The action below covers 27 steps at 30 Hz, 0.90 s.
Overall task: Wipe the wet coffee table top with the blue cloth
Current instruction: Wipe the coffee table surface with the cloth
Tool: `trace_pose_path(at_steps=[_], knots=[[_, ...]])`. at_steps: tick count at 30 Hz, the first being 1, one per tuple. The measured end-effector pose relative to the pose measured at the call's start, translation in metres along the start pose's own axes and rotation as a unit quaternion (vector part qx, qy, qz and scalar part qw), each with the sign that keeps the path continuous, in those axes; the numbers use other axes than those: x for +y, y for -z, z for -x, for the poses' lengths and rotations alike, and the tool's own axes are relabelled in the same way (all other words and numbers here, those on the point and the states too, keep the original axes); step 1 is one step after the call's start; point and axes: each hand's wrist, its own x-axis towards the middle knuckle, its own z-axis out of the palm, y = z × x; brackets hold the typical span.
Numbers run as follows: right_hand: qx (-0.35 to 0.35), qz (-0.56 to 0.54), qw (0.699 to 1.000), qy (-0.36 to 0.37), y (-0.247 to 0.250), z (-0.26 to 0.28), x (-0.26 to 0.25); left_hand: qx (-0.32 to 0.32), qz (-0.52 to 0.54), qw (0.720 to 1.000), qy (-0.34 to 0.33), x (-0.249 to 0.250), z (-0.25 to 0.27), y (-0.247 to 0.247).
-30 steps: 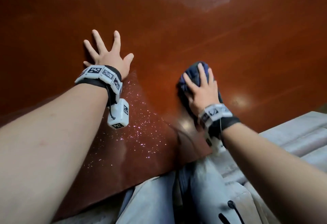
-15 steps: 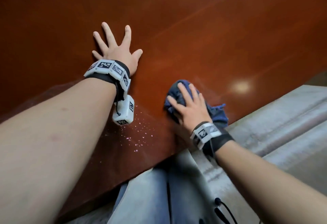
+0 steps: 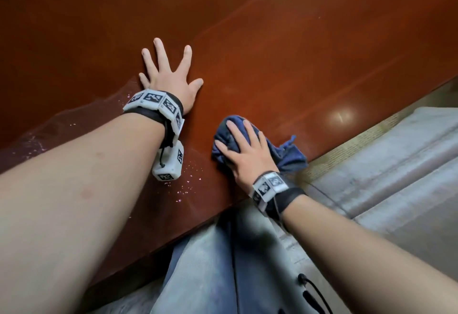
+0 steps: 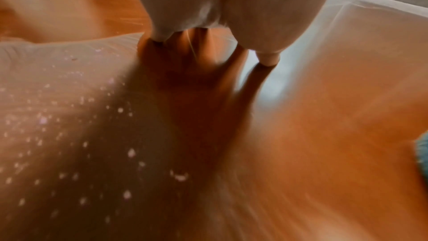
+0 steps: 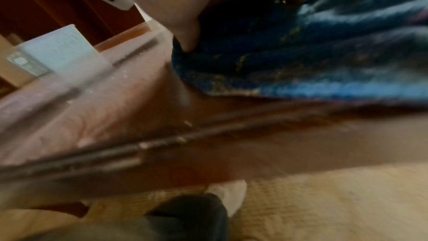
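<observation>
Right hand point(image 3: 247, 157) presses flat on crumpled blue cloth point(image 3: 288, 155) at glossy red-brown table point(image 3: 297, 53) edge; left hand point(image 3: 171, 78) splayed flat. Risk: droplets point(image 3: 183, 182) under left wrist missed.

A grey sofa cushion point(image 3: 406, 189) runs along the lower right, and beige woven carpet point(image 3: 352, 157) shows in the strip beside it. A soft round glare of light point(image 3: 343, 115) sits on the glossy reddish-brown wood.
</observation>
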Motion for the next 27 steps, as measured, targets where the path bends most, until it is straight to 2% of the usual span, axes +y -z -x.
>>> trace_pose_path(at_steps=[3,7,11,13,15,17,19,21,24,27], knots=[[-0.017,-0.004,0.999,-0.031,0.01,0.027,0.046,-0.002,-0.005,1.0,-0.007,0.009,0.012,-0.012],[0.03,-0.017,0.995,-0.099,0.04,0.004,0.102,-0.002,-0.014,1.0,-0.025,0.019,0.025,-0.027],[0.037,-0.003,0.984,-0.173,0.046,-0.029,0.079,0.005,-0.013,1.0,-0.026,0.026,0.031,-0.037],[0.038,-0.012,0.988,-0.148,0.033,-0.026,0.048,0.009,-0.01,1.0,-0.022,0.027,0.034,-0.038],[0.032,-0.023,0.996,-0.074,0.016,-0.009,0.026,0.009,-0.009,1.0,-0.021,0.029,0.037,-0.039],[0.026,-0.029,0.999,-0.029,0.005,0.015,0.029,0.005,-0.015,1.0,-0.022,0.031,0.04,-0.041],[0.008,-0.025,0.999,-0.027,0.0,0.04,0.05,0.006,-0.024,0.999,-0.025,0.031,0.045,-0.045],[0.002,-0.017,0.998,-0.052,0.007,0.056,0.077,0.006,-0.026,0.999,-0.031,0.032,0.049,-0.05],[0.041,-0.02,0.991,-0.128,0.024,0.046,0.109,0.002,-0.026,0.999,-0.033,0.033,0.056,-0.057],[0.065,-0.046,0.97,-0.229,0.038,0.01,0.097,0.001,-0.023,0.999,-0.038,0.034,0.06,-0.06]])
